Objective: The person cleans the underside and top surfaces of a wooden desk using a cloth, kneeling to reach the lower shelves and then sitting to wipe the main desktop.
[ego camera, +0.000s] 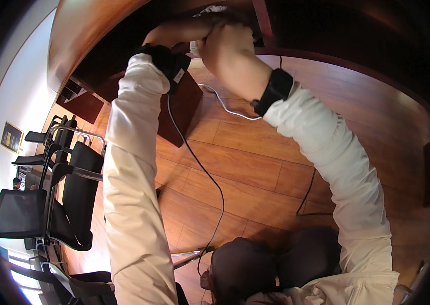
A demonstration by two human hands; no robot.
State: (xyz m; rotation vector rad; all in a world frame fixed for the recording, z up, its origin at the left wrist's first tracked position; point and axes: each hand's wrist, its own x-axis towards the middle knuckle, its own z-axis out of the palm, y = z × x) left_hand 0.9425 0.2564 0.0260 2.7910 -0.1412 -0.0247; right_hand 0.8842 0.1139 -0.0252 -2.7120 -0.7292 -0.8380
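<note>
My right hand (232, 40) is bent into a fist under the dark edge of a wooden desk, at the top of the view. It seems to grip a crumpled whitish cloth (194, 48), which shows in patches around both hands. Crossing just beyond it, my left hand (215, 21) lies in deep shadow and its fingers are hidden. Each wrist wears a black strap; the left one carries a dark box-like device (178, 70), with a black cable (199, 162) running from it towards my body.
A reddish-brown desk pedestal (180, 110) stands below my left wrist. Black office chairs (79, 171) line the left side. A white cable (230, 110) lies on the wood-plank floor (238, 164), and another black cable (306, 198) passes near my right sleeve. My knees (245, 263) are at the bottom.
</note>
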